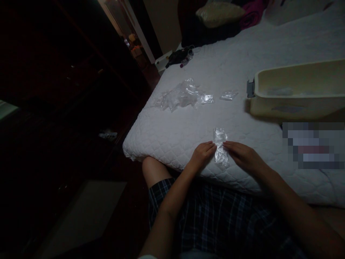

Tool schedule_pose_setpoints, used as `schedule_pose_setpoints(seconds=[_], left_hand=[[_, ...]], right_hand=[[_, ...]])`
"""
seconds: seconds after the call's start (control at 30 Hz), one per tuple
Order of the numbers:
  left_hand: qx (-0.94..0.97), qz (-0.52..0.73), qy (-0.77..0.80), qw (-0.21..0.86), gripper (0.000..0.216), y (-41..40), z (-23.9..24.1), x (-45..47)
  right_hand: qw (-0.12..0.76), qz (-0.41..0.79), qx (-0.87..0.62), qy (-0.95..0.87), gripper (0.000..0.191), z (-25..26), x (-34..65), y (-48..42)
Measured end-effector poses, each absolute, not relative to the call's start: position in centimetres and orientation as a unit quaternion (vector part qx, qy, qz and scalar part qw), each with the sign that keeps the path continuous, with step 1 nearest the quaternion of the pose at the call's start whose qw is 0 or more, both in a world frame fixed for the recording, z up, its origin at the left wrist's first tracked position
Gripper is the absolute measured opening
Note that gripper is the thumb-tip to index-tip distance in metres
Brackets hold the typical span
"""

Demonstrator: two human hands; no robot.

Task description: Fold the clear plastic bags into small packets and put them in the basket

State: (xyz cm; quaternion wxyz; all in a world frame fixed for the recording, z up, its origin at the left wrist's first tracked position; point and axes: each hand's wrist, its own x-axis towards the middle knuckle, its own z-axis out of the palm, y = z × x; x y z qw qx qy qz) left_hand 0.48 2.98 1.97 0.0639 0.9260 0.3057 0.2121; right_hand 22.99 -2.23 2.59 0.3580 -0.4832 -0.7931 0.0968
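Observation:
A folded strip of clear plastic bag [221,157] lies on the white quilted bed in front of me. My left hand [203,154] pinches its left edge near the middle, with fingers pressed together. From the other side, my right hand [242,155] has its fingertips closed on the right edge. Farther back is a loose, crumpled heap of clear plastic bags [182,95]. A small folded plastic packet [207,99] sits at the right end of that heap, and another folded packet [229,95] lies apart to its right.
A cream plastic bin [299,104] with a grey latch stands on the bed [242,57] at right. Below it is a blurred-out patch. At the back are a pillow-like bundle [219,15] and magenta cloth [252,14]. Plastic [107,135] lies left of the bed in the dark.

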Motion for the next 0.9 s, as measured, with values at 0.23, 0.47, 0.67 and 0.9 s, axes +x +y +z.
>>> schedule_pose_setpoints(seconds=[0.23,0.47,0.67,0.9], left_hand=[[0.881,0.308,0.333,0.132,0.017,3.6,0.7,0.7],[0.851,0.313,0.373,0.197,0.017,3.6,1.4,1.1],[0.84,0.298,0.406,0.203,0.016,3.3,1.8,1.6],[0.843,0.267,0.433,0.175,0.023,2.9,2.7,2.5]], right_hand=[[0.34,0.117,-0.508,-0.783,0.031,2.2,22.9,-1.9],[0.344,0.155,-0.533,-0.758,0.031,2.4,22.7,-1.9],[0.328,0.169,-0.565,-0.738,0.032,2.9,22.3,-1.9],[0.317,0.198,-0.618,-0.692,0.034,4.0,21.7,-1.9]])
